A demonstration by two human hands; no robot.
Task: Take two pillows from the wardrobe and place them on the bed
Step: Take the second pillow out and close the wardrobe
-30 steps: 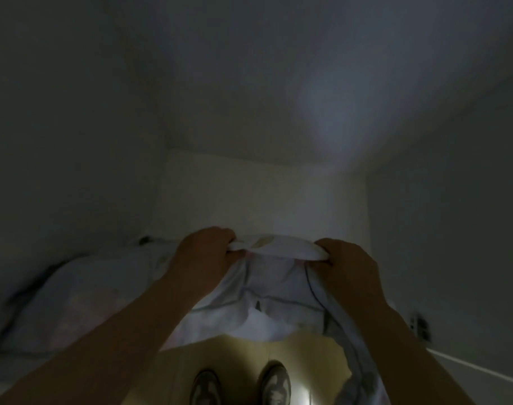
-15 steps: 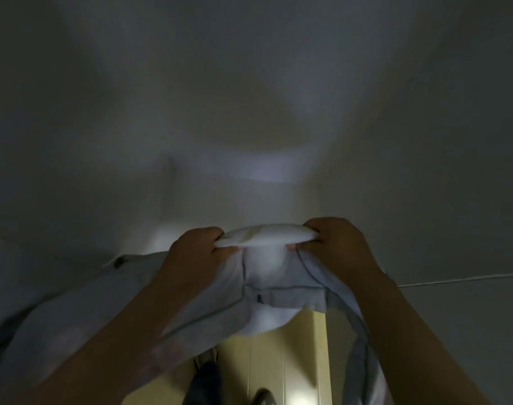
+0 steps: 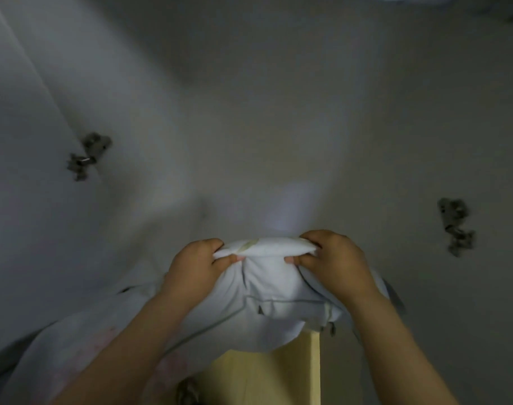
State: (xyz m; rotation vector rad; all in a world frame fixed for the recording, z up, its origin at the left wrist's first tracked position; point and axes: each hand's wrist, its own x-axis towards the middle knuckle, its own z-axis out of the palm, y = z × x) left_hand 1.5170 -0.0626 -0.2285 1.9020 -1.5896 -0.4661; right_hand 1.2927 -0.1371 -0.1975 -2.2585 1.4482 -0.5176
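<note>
- Compared with a second ago, I see the soft white pillow with grey piping [image 3: 272, 290] drawn nearer. Dark metal hinges [image 3: 87, 154] now show, so I judge it is leaving the wardrobe.
- The left hand [image 3: 195, 267] and right hand [image 3: 334, 258] pinch its puffy top edge, fingers curled over.
- The cloth is limp and creased, sagging above a pale yellow wooden surface [image 3: 264, 375].

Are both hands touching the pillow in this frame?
Touching. The head view shows the left hand and right hand pinching the top edge of the pillow.

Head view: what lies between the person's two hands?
In the head view, a bunched fold of the pillow spans the gap. The left hand and right hand each pinch one end of it. Nothing else lies between them.
</note>
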